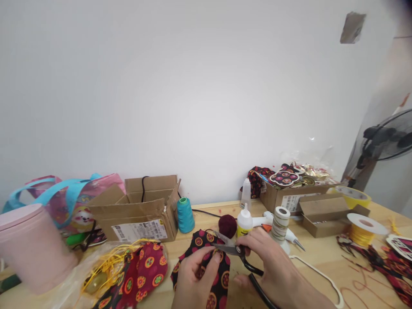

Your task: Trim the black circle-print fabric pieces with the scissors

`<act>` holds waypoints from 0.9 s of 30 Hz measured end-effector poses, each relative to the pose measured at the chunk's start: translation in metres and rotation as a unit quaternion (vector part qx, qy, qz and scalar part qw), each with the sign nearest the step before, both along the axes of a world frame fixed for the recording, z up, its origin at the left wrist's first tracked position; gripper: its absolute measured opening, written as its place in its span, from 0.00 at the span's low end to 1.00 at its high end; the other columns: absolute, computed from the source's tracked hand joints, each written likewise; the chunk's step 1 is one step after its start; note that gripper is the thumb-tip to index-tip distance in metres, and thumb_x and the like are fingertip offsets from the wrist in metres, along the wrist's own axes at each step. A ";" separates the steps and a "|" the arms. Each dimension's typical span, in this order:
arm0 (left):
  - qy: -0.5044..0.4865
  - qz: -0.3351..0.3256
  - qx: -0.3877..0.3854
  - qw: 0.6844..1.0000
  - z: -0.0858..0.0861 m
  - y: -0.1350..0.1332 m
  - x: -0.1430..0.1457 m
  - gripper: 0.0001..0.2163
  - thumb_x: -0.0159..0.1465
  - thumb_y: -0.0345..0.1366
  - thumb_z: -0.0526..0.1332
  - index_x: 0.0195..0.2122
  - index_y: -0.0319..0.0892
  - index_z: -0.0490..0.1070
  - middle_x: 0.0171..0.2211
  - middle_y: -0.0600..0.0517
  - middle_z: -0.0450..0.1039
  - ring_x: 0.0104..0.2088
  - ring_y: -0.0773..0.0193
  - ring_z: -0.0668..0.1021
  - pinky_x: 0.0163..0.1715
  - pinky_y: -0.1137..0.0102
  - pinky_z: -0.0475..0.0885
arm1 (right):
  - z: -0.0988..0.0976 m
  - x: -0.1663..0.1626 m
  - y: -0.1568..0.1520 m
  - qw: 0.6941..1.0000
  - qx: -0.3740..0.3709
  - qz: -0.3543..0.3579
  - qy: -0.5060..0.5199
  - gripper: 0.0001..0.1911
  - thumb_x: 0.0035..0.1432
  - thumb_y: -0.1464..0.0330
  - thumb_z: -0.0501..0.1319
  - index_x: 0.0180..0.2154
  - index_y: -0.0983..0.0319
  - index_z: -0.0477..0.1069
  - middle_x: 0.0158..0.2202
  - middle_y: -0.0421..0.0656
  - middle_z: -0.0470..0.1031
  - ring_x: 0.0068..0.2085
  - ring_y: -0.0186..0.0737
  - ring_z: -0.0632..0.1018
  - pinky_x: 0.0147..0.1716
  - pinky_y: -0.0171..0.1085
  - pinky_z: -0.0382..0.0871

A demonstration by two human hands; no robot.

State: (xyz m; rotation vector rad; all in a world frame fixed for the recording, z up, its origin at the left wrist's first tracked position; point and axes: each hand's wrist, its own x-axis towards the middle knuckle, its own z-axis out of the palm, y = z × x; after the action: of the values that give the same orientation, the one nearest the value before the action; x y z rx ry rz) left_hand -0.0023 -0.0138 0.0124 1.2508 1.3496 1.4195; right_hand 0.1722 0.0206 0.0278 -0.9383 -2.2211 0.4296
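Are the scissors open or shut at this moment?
Open: the scissors' blades are spread apart over the black patterned fabric, held by the right hand.

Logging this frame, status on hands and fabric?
Left hand pinching black patterned fabric. Right hand gripping scissors, blades at fabric's top edge. Glue bottle and maroon ball just behind.

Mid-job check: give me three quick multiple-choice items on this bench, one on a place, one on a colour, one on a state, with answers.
1. Where is the thread cone?
A. right of the open cardboard box
B. inside the box
C. on the pink container

2. What colour is the cone?
A. yellow
B. teal
C. white

3. How are the scissors?
A. lying loose on the table
C. in the box
B. held in the right hand

Answers: 1 A, it stands by the box's right wall. 2 B, teal thread. 3 B, the right hand grips them over the patterned fabric pinched by the left hand.
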 end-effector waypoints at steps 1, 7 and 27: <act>0.000 0.000 -0.001 1.000 -0.001 0.000 -0.001 0.16 0.52 0.46 0.60 0.34 0.37 0.75 0.26 0.49 0.77 0.28 0.59 0.77 0.28 0.71 0.73 | 0.001 -0.001 -0.001 1.000 0.007 -0.005 -0.009 0.17 0.45 0.63 0.65 0.39 0.59 0.67 0.33 0.43 0.69 0.36 0.44 0.68 0.32 0.39 0.63; 0.018 0.009 0.020 1.000 -0.002 0.001 -0.002 0.15 0.53 0.45 0.60 0.32 0.38 0.74 0.29 0.48 0.78 0.32 0.56 0.77 0.31 0.70 0.73 | 0.003 -0.004 -0.001 0.997 0.015 -0.052 -0.054 0.20 0.40 0.67 0.67 0.39 0.57 0.68 0.34 0.43 0.69 0.37 0.46 0.66 0.31 0.40 0.62; -0.002 0.043 0.023 0.999 0.005 -0.002 0.001 0.13 0.50 0.44 0.61 0.30 0.39 0.75 0.30 0.47 0.79 0.33 0.56 0.78 0.32 0.69 0.73 | 0.006 -0.001 0.001 0.992 0.056 -0.084 -0.076 0.14 0.39 0.66 0.67 0.33 0.56 0.72 0.27 0.42 0.71 0.31 0.43 0.70 0.25 0.37 0.60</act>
State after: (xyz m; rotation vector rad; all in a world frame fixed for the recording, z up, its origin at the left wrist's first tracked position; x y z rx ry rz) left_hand -0.0014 -0.0155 0.0176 1.2314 1.3887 1.5208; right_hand 0.1715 0.0218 0.0334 -1.1181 -2.2518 0.1581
